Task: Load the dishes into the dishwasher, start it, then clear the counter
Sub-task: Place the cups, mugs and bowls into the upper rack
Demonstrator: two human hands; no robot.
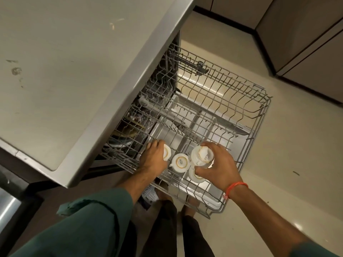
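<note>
Both hands (185, 162) set cups (180, 162) in rack (256, 125).

Head camera looks steeply down, close above the pulled-out dishwasher rack (213, 112).

Fourth cup (196, 176) half under hand

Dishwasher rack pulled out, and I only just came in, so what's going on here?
A person is loading small white ceramic cups upside down into the pulled-out grey wire upper rack. The left hand holds one cup at the rack's near edge, and the right hand grips another cup. A third cup sits between them, and a fourth lies partly under the right hand. The rest of this rack looks empty; the grey countertop overhangs it.
</note>
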